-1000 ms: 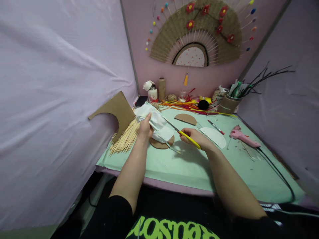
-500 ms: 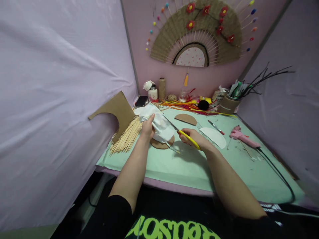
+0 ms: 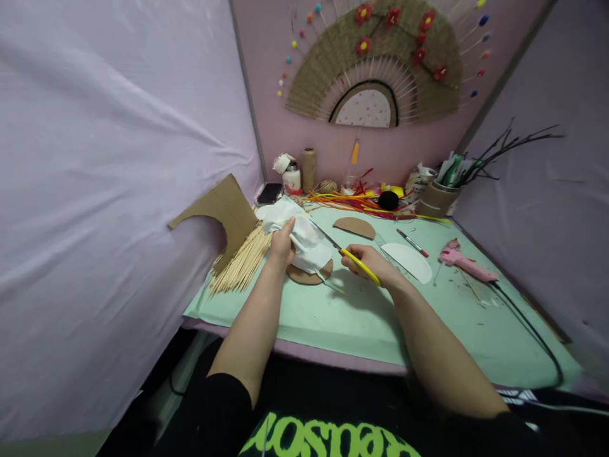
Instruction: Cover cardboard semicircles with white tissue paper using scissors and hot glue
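White, wrinkled, fabric-like sheet (image 3: 314, 249) is over the pale-green-covered table (image 3: 333, 327), clasped in the grip of the person's left hand (image 3: 282, 246), with the thumb on top. The right hand (image 3: 375, 261) grasps the yellow-handled metal scissors (image 3: 360, 266); their long axis runs from this hand forward and to the left, toward the sheet's right edge. Thus the sheet lies left of the right hand, and the left hand is nearer to it. Whether the scissors are parted, one cannot tell. Partly beneath the sheet lies a brown, round-edged cardboard piece (image 3: 304, 277).

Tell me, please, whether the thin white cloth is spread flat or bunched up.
Bunched up: the thin white cloth is creased where the left hand holds it.
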A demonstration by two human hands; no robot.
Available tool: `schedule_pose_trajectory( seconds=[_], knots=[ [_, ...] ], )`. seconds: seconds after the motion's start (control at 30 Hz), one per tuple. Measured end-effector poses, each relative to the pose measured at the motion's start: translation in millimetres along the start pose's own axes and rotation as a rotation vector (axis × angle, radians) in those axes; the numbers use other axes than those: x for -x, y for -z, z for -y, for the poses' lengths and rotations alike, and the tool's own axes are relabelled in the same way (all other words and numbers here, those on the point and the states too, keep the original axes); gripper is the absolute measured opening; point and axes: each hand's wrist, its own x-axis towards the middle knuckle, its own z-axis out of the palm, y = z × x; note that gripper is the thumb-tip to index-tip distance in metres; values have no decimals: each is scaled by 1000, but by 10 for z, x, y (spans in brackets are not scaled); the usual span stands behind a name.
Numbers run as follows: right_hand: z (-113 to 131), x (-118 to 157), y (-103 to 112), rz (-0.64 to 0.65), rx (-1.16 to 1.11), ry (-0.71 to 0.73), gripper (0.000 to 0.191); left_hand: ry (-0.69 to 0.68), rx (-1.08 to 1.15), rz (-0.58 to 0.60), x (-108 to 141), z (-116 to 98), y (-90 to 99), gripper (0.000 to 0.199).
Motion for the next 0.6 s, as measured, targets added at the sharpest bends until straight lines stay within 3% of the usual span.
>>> schedule_pose_trajectory(
  seconds=[0.6],
  knots=[
    [-94, -61, 14, -16, -88, -44, 44, -39, 6, -71, -34, -16, 6, 26]
  ],
)
